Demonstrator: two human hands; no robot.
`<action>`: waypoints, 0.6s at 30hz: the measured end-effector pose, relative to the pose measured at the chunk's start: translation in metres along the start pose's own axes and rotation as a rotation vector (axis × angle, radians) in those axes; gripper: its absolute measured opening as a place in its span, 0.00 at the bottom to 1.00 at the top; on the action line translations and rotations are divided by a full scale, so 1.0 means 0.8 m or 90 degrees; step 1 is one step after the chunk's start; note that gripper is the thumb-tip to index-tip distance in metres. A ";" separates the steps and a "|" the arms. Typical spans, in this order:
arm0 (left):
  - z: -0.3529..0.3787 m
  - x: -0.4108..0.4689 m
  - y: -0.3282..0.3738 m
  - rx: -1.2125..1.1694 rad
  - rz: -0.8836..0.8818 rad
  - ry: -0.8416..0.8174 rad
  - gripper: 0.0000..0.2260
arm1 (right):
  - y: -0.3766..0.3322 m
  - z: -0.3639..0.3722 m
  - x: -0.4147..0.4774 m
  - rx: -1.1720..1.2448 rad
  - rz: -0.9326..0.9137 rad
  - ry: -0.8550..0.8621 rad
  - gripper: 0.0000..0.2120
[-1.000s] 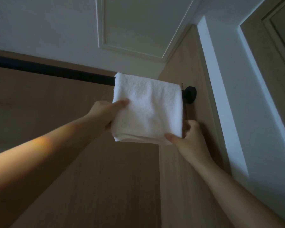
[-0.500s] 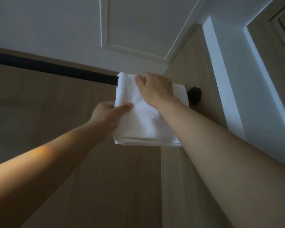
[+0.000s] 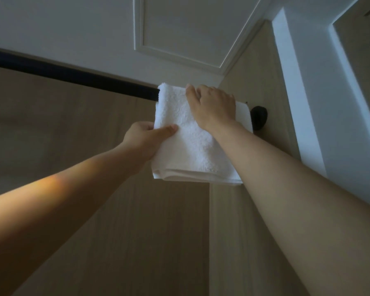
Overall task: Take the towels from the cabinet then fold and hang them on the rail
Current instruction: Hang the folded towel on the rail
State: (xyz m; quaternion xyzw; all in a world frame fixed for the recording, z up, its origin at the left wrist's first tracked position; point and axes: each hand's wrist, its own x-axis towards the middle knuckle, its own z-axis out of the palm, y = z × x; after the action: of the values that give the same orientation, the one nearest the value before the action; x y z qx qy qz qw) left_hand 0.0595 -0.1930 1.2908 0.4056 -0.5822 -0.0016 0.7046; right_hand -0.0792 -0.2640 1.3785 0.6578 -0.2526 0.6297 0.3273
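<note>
Head view looks up at a folded white towel (image 3: 192,146) draped over the right end of the dark rail (image 3: 73,75), just beside the round end mount (image 3: 259,117). The left hand (image 3: 143,137) pinches the towel's left edge, thumb on the front and fingers behind. The right hand (image 3: 212,107) lies over the fold on top of the rail, fingers curved down the far side; their tips are hidden.

From where I stand this looks like the settling step. It would go best if the right hand pins the fold while the left evens the hanging layers, so the bottom edges line up and neither side outweighs the other.

Room is tight on the right, where the mount and the corner of the wood panel (image 3: 254,60) close in. Leftward the rail runs bare, so any sliding should go that way.
</note>
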 end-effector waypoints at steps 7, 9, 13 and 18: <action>0.014 0.000 0.005 0.024 0.001 -0.011 0.14 | 0.036 -0.007 -0.001 0.012 0.029 -0.016 0.24; 0.022 -0.001 0.007 0.022 0.000 -0.013 0.14 | 0.043 -0.006 -0.002 0.008 0.031 -0.011 0.25; 0.036 -0.003 0.011 0.033 -0.010 -0.033 0.15 | 0.060 -0.008 -0.004 0.002 0.046 0.000 0.27; 0.040 -0.003 0.015 0.046 -0.019 -0.039 0.16 | 0.079 -0.012 -0.004 -0.010 0.063 -0.013 0.28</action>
State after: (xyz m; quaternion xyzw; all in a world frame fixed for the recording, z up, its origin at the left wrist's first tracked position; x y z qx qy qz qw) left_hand 0.0268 -0.2019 1.2952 0.4389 -0.5973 -0.0036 0.6713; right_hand -0.1331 -0.2986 1.3824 0.6484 -0.2931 0.6363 0.2979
